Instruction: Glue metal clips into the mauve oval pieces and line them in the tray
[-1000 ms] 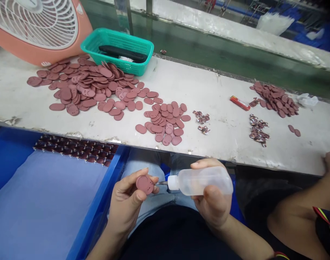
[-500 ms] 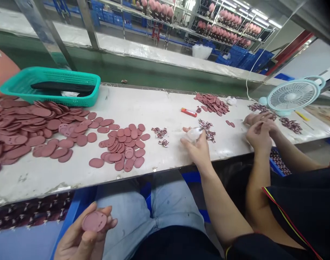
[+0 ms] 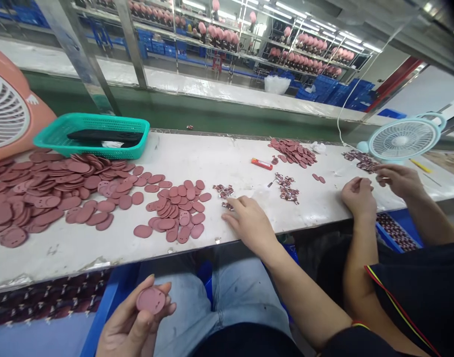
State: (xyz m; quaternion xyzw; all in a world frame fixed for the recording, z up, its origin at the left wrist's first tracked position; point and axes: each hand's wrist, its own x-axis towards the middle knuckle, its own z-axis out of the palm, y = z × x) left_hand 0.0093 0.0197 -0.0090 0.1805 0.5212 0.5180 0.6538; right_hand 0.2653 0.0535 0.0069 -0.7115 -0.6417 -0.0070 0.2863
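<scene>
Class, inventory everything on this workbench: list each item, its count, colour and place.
White bench top: one, under everything.
Dusty-pink oval pads: dozens, heaped on the bench, left and right.
Teal plastic mesh basket: one, far edge.
Long black object: one, in the basket.
Red rectangular lighter: one, mid-bench.
Small maroon-and-silver scraps: several heaps, mid-bench and right.
Salmon-pink fan: one, far left.
Pale-blue round fan: one, far right.
Co-worker's two hands: right side.
Own left hand: holding one pad, below the bench.
Own right hand: resting on the bench beside scraps.
</scene>
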